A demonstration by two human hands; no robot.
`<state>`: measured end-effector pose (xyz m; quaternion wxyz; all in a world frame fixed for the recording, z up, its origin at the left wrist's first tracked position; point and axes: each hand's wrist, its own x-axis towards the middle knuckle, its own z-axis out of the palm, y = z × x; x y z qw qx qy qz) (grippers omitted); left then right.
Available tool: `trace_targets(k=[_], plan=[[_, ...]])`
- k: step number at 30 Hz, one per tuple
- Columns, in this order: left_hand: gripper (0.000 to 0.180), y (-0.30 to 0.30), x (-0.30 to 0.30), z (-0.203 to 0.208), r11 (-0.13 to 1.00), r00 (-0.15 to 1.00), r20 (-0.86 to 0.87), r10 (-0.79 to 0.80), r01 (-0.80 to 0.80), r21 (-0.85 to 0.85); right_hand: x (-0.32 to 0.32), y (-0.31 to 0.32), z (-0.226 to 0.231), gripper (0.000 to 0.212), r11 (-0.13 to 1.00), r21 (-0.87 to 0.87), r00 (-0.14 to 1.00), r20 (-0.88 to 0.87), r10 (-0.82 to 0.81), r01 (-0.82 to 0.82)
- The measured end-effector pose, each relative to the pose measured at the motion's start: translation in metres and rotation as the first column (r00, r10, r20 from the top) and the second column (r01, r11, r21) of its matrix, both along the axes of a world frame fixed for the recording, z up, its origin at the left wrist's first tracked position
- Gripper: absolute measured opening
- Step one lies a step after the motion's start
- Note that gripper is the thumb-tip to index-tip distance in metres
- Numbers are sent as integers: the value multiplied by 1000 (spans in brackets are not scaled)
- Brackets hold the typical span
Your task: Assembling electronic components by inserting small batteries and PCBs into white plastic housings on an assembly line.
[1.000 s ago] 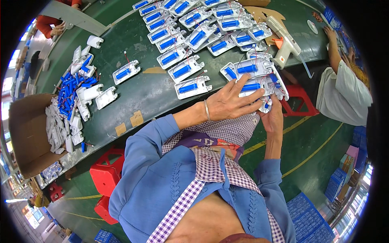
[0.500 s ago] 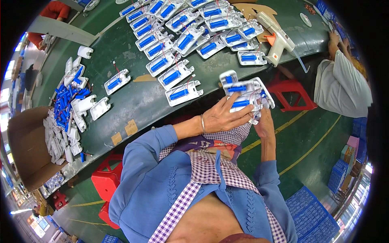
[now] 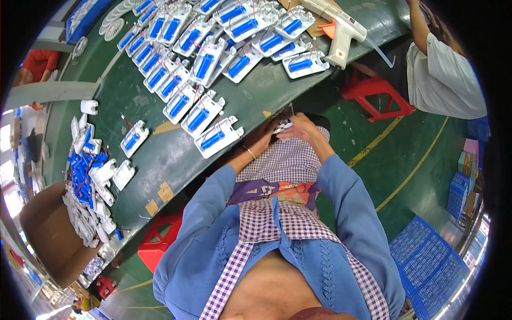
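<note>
My left hand [image 3: 260,138] and my right hand [image 3: 302,129] are close together over my lap, just below the table's front edge. Between them are white plastic housings [image 3: 282,126] with bits of blue, mostly covered by my fingers. Both hands are closed on these pieces from either side; their number cannot be made out. On the table nearest my left hand lies a white housing with a blue cylindrical battery [image 3: 213,140]. Many similar housings [image 3: 204,66], each with a battery and thin red wires, lie in overlapping rows behind it.
A white glue gun [image 3: 341,42] with an orange trigger lies at the table's right edge. Left are piled blue batteries [image 3: 82,173], loose white parts [image 3: 80,216] and a cardboard box [image 3: 45,234]. Red stools [image 3: 376,95] stand beside the table. Another person's sleeve [image 3: 445,77] shows at right.
Both hands have gone from beside the table edge down and left to my lap, taking the stacked white housings along. The view has shifted, so the tabletop things appear displaced.
</note>
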<state>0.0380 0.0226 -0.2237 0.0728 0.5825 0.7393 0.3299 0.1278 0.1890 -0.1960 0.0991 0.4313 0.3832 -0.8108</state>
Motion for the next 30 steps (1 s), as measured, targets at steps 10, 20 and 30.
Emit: trace_targets(k=[10,20,30], plan=[[17,-6,22,82,916,994,92,54,-12,-400,1,1,57,38,947,239,973,-34,227,-213],[57,71,-50,290,961,822,-499,274,-223,161,1,29,189,32,867,410,912,-394,-113,284],[86,166,-134,246,857,822,-541,178,-399,-325,-11,27,192,39,885,364,916,-373,-146,290]])
